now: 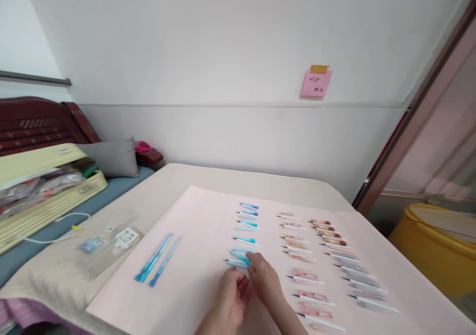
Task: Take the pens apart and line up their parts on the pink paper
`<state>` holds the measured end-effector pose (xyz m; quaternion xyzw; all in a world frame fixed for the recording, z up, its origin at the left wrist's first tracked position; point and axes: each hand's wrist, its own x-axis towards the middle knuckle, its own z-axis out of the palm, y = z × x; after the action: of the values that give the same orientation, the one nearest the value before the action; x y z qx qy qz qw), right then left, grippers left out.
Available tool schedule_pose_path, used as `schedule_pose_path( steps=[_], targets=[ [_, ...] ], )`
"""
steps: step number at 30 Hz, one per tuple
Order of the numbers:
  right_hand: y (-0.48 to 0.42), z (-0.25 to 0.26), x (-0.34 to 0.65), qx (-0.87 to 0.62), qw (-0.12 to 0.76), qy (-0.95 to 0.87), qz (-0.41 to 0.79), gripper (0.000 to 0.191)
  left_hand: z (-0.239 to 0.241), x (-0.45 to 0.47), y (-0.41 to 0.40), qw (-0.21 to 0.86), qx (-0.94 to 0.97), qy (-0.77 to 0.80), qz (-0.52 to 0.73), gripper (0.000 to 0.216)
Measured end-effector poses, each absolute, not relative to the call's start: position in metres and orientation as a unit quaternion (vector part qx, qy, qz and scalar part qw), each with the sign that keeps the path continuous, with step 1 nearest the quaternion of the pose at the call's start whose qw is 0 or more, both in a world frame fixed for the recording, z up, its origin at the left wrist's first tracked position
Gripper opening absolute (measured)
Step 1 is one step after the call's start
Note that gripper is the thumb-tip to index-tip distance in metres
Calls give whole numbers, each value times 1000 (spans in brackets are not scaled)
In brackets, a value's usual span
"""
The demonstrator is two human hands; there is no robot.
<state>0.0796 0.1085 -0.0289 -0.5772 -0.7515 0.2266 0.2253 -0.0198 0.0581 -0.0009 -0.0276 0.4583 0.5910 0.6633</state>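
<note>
In the lower middle of the view, my right hand reaches over the pink sheet, its fingers closed on the end of a teal pen barrel. My left hand is beside it with half-curled fingers, and nothing shows in its grasp. Its upper fingertips are close to a light-blue pen part with a dark tip; whether they touch is unclear. Just beyond lies another pale blue piece. Farther up, a column of blue barrels and dark-tipped slim refills continues.
Several blue pens lie on the left of the pink sheet. Pink pen parts and brown ones form columns to the right. A clear plastic bag rests on the beige cover. A yellow bin stands right.
</note>
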Motion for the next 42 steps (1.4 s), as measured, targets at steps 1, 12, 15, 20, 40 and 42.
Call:
schedule_pose_path(
  steps=[1,12,15,20,40,42],
  targets=[
    [108,-29,79,-580,221,-753,219,37,-1,-20,58,663,-29,460,590,18],
    [106,-26,78,-589,189,-767,168,29,2,-20,58,659,-33,472,585,18],
    [105,-24,78,-595,184,-767,156,30,3,-20,58,659,-32,471,586,16],
    [106,-21,75,-600,191,-767,124,30,4,-19,56,664,-32,460,589,12],
    [100,1,79,-544,240,-796,114,26,25,-41,57,630,56,526,569,9],
    [96,6,79,-533,242,-803,113,25,36,-62,62,606,117,547,565,14]
  ],
)
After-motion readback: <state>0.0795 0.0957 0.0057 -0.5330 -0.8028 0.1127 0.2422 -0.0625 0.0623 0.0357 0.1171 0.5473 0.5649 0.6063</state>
